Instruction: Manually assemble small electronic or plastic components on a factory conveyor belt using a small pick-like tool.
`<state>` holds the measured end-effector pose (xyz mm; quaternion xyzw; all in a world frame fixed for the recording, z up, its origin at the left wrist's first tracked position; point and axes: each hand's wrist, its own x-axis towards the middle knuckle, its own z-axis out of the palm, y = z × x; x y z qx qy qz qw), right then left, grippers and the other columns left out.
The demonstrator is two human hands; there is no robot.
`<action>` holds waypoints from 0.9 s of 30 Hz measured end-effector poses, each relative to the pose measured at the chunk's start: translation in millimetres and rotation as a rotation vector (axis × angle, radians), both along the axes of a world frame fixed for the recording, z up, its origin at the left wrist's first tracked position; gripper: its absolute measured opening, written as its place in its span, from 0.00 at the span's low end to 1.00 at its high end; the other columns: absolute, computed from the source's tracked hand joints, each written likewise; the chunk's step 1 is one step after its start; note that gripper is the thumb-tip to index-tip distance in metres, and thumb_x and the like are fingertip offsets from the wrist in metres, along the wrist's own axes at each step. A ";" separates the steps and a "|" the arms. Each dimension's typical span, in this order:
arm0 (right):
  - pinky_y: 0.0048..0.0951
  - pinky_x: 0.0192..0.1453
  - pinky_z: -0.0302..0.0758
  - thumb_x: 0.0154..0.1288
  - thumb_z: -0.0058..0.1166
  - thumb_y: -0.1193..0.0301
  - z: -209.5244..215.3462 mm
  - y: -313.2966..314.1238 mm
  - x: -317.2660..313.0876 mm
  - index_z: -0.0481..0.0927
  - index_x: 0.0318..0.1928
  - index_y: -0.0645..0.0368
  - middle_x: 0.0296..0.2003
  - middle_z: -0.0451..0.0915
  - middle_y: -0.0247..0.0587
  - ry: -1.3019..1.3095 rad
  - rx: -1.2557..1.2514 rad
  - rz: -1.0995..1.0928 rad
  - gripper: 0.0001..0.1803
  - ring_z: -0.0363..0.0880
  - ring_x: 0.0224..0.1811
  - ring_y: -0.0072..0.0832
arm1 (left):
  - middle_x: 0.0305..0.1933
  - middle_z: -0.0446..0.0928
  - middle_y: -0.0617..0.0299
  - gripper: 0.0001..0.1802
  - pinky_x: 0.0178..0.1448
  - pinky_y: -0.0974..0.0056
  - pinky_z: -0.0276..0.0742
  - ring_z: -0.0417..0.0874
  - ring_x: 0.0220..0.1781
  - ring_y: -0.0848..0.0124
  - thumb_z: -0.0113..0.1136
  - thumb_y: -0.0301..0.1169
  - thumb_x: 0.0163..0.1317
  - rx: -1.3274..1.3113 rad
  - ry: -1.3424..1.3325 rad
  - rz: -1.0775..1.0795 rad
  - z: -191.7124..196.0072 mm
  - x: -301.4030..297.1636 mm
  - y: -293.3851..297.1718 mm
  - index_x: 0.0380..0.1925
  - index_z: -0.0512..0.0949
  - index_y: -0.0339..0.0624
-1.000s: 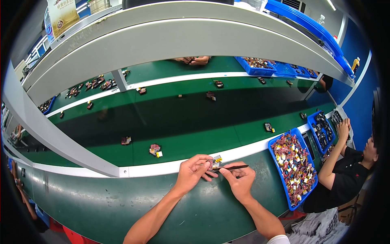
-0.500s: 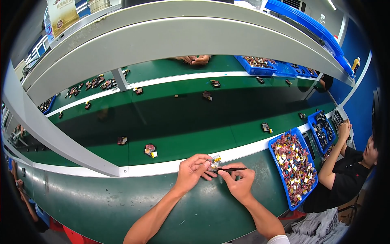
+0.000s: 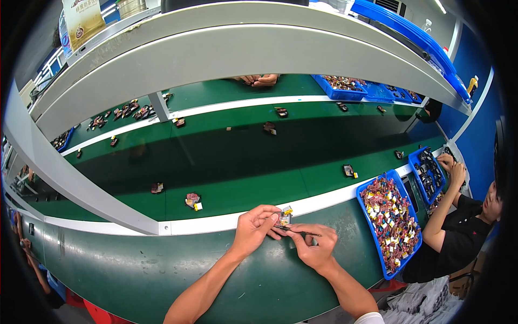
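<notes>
My left hand [image 3: 254, 227] pinches a small electronic part [image 3: 284, 217] with a clear-grey body and a yellow-and-white tab. It is held just above the near table edge, beside the conveyor's white rail. My right hand [image 3: 317, 244] grips a slim black tool [image 3: 303, 233], probably tweezers, pen-fashion. The tool's tip reaches the part near the left fingertips, which partly hide the contact. Both wrists hover over the green worktable [image 3: 216, 286].
At right stands a blue tray [image 3: 386, 271] heaped with small red, white and yellow parts. Beyond it are a blue tray of black parts [image 3: 430, 171] and a seated co-worker [image 3: 445, 229]. Scattered pieces ride the green belt [image 3: 237, 189]; a grey beam [image 3: 259, 48] spans above.
The pieces on the belt have shifted slightly left. My right hand has tilted the black tool, its rear end now lower. The co-worker's hands have moved over the black parts.
</notes>
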<state>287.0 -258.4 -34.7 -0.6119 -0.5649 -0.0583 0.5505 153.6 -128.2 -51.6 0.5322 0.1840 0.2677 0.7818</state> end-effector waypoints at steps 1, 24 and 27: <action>0.21 0.19 0.60 0.52 0.71 0.79 0.3 0.3 -0.6 0.86 0.33 0.57 0.32 0.90 0.32 -0.007 0.004 -0.004 0.09 0.63 0.09 0.16 | 0.42 0.84 0.49 0.13 0.36 0.66 0.88 0.90 0.37 0.63 0.53 0.25 0.74 0.000 0.000 -0.001 -0.3 0.0 0.2 0.53 0.76 0.28; 0.21 0.19 0.57 0.52 0.69 0.81 -11.5 14.5 -1.3 0.87 0.28 0.55 0.30 0.90 0.31 -0.129 0.085 0.005 0.06 0.63 0.09 0.16 | 0.35 0.84 0.52 0.10 0.30 0.67 0.85 0.87 0.29 0.69 0.63 0.20 0.65 0.060 0.191 0.009 -2.0 15.7 14.6 0.45 0.78 0.28; 0.23 0.19 0.62 0.49 0.68 0.83 -8.4 7.6 4.1 0.86 0.28 0.55 0.29 0.89 0.31 -0.167 0.042 -0.079 0.09 0.75 0.14 0.21 | 0.31 0.83 0.54 0.08 0.24 0.68 0.81 0.84 0.23 0.71 0.63 0.20 0.63 0.146 0.275 0.030 5.5 31.1 11.2 0.41 0.79 0.29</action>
